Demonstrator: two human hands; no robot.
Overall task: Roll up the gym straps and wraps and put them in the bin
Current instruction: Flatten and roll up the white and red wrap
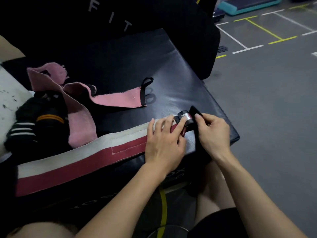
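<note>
A long red-and-white wrap (82, 152) lies flat across the black padded box (130, 66), running from the lower left to the right edge. Its black end (186, 115) is curled into a small roll there. My left hand (164, 138) presses on the wrap and pinches the roll. My right hand (212, 131) grips the roll's black tab from the right. A pink wrap (109, 98) with a black thumb loop lies unrolled farther back. Black wraps with white and orange stripes (37, 121) are heaped at the left.
A white surface (10, 93) shows at the far left edge, beside the heap. A second black padded block marked with letters (109, 16) stands behind the box. Grey gym floor with white and yellow lines (267, 83) lies to the right. My bare knees are below the box.
</note>
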